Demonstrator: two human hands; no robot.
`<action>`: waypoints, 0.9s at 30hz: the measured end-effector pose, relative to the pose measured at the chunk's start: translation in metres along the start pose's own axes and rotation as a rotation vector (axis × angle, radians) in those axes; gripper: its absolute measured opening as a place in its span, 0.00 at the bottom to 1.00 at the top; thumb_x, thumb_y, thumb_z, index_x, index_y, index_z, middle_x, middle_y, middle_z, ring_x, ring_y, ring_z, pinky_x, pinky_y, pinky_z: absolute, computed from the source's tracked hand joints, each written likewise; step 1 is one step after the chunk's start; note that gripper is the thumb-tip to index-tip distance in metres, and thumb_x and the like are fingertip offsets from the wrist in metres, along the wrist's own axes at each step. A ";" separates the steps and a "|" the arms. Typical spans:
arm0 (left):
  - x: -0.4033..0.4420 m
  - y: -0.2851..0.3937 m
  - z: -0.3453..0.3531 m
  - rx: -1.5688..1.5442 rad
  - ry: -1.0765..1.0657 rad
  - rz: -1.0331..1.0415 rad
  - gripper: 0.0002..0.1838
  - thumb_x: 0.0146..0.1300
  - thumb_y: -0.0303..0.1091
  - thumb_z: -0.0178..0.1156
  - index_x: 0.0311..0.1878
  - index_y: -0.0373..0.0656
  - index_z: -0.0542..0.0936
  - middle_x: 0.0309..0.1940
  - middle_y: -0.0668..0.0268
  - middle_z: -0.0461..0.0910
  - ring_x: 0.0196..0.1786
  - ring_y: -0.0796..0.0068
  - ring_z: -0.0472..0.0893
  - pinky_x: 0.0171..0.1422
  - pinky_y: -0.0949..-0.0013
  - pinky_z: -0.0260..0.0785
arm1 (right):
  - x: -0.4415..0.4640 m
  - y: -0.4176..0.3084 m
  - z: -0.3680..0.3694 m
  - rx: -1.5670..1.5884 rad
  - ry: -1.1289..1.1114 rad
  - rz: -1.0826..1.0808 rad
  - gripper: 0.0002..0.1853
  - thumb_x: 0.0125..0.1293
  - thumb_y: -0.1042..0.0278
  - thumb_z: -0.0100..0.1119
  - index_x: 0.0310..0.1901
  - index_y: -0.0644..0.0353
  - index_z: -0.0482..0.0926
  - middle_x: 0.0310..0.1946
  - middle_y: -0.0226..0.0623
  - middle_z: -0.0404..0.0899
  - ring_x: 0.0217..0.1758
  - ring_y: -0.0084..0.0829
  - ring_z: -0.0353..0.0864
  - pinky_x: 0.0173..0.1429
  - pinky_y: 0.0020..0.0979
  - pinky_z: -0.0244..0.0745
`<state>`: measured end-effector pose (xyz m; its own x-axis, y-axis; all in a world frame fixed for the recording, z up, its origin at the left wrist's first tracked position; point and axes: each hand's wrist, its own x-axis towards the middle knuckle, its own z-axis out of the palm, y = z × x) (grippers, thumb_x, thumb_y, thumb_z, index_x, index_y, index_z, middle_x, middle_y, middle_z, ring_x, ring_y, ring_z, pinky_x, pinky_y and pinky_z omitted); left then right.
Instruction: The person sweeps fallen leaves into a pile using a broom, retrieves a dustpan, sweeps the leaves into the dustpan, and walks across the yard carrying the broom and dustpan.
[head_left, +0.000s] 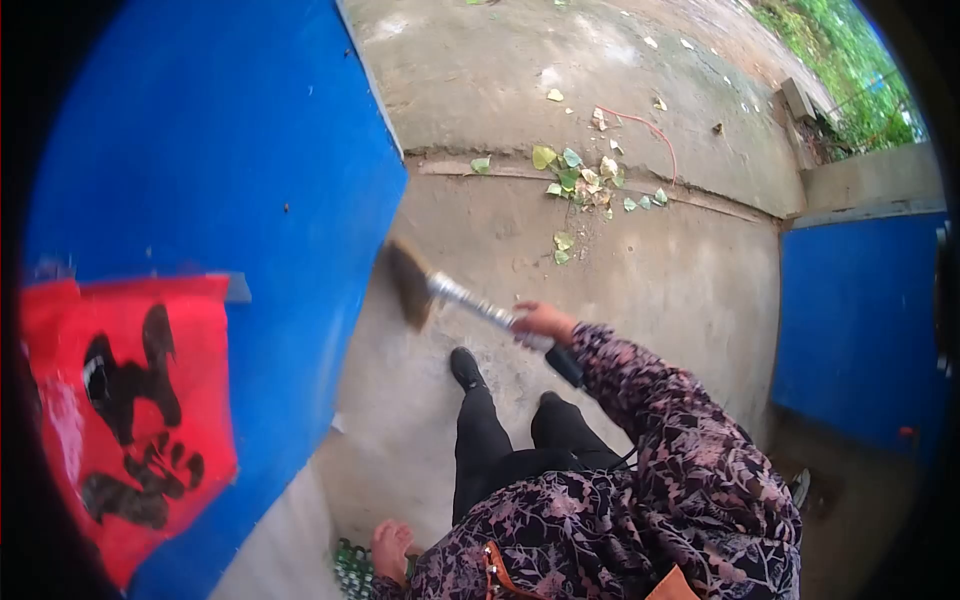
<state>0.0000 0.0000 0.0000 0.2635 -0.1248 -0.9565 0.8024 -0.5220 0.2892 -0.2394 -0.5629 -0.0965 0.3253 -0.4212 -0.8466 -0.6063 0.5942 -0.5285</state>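
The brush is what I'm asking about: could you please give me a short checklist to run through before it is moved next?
1. Brush held by its handle: ok, the right hand grips it.
2. Bristles clear of the blue panel: cannot tell; they are blurred beside its edge.
3. Bristles clear of the left shoe: ok, a gap shows.
4. Left hand empty: cannot tell, its grip is unclear.
5. Concrete free of leaves: not ok, several lie scattered.

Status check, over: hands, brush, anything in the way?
Right hand gripping brush. Left hand low, nothing visibly held. Bristles right by blue panel's edge, contact unclear. Fallen leaves farther ahead.
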 end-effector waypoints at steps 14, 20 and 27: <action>0.045 0.332 0.206 0.680 -0.237 0.224 0.16 0.65 0.32 0.47 0.53 0.35 0.66 0.41 0.56 0.75 0.40 0.68 0.76 0.42 0.68 0.72 | -0.150 0.069 -0.077 0.185 0.705 -0.215 0.29 0.60 0.66 0.55 0.64 0.53 0.60 0.30 0.32 0.74 0.28 0.21 0.73 0.29 0.27 0.71; 0.056 0.407 0.360 0.927 -0.330 0.233 0.16 0.63 0.30 0.48 0.52 0.34 0.67 0.40 0.56 0.76 0.38 0.72 0.77 0.39 0.73 0.72 | -0.242 0.112 -0.024 0.744 0.609 0.263 0.18 0.57 0.70 0.56 0.49 0.61 0.69 0.21 0.32 0.72 0.17 0.23 0.72 0.21 0.26 0.69; 0.063 0.463 0.490 1.141 -0.322 0.189 0.16 0.62 0.30 0.49 0.52 0.34 0.67 0.39 0.57 0.77 0.38 0.72 0.78 0.39 0.72 0.73 | -0.096 0.082 -0.065 1.094 0.496 0.337 0.05 0.51 0.75 0.55 0.27 0.63 0.70 0.16 0.32 0.71 0.16 0.27 0.73 0.21 0.31 0.70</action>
<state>0.1258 -0.6633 0.0553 0.0491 -0.4003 -0.9151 -0.2138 -0.8991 0.3819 -0.3674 -0.5183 -0.0540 -0.1817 -0.2090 -0.9609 0.3922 0.8807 -0.2657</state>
